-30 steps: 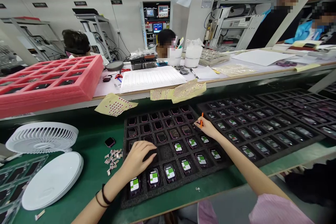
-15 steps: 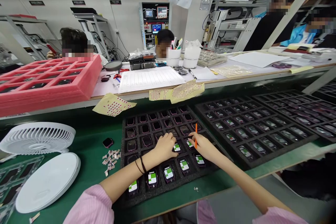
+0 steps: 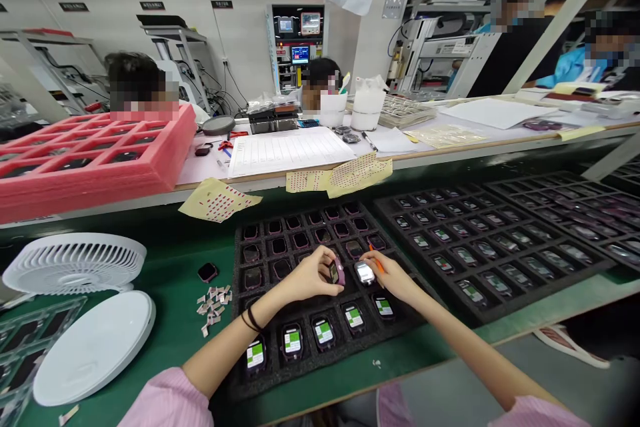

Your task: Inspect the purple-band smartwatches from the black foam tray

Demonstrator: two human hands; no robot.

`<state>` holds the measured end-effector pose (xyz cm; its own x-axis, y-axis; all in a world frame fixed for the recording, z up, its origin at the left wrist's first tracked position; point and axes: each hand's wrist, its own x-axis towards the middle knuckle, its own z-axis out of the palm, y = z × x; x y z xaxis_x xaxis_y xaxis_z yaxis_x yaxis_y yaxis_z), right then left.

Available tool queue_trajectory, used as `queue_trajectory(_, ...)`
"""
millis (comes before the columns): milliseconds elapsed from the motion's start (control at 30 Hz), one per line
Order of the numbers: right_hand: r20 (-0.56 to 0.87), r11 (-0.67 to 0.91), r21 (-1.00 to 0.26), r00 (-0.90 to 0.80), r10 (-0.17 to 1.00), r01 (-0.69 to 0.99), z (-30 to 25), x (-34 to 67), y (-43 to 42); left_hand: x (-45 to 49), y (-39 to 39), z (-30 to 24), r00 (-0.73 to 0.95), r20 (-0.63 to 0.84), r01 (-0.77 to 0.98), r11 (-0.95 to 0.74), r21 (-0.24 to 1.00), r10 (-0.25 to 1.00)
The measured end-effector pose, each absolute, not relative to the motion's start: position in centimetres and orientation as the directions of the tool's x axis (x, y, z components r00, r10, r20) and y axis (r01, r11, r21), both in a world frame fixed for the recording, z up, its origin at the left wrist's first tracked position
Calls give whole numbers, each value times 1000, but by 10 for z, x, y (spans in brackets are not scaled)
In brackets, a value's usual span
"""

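Note:
A black foam tray (image 3: 240,373) of small pink-cased watch bodies lies in front of me on the green belt. My left hand (image 3: 310,277) is closed on one pink watch body (image 3: 336,272), lifted above the tray's middle. My right hand (image 3: 393,277) pinches another watch body (image 3: 365,273) with a pale screen, and an orange stick (image 3: 379,265) pokes out between its fingers. The two hands are close together. Watch bodies with green-and-white labels (image 3: 323,331) fill the tray's near rows.
Two more black trays (image 3: 590,267) of watch bodies lie to the right. A loose watch body (image 3: 208,272) and small tabs (image 3: 214,300) lie left of the tray, beside a white fan (image 3: 75,261) and disc (image 3: 95,343). Pink foam tray (image 3: 95,173) on the shelf; other people behind.
Both hands have lifted off the tray, each with a watch body raised from its pocket. Before that my left hand moved right from the tray's left side toward my right hand.

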<state>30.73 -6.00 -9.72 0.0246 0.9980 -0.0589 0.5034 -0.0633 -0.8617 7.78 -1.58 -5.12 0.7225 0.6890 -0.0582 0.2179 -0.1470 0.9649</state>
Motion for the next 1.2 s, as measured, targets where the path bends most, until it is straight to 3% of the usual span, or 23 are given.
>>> queue_trajectory(67, -136, -131, -928, 9, 991, 348, -87, 305, -60, 70, -17, -43, 725, -86, 67, 55, 996, 683)
queue_trajectory(133, -231, -227, -970, -50, 972, 83, -73, 301, -60, 63, -16, -37, 690, -115, 7, 152, 988, 714)
queue_trajectory(233, -242, -277, -938, -177, 954, -208, -51, 289, -55, 54, -14, -31, 592, -132, -24, 182, 983, 795)
queue_trajectory(333, -168, -254, -915, -278, 946, -314, -38, 274, -44, 47, -10, -27, 522, -105, -46, 151, 987, 846)
queue_trajectory(700, -24, -151, -930, -356, 934, -334, -3, 223, -10, 19, -5, -2, 445, -8, -77, 47, 996, 896)
queue_trajectory(1200, -35, -108, -973, -330, 943, -205, -24, 220, 2, 17, 5, -12, 398, 49, 2, -54, 999, 916)
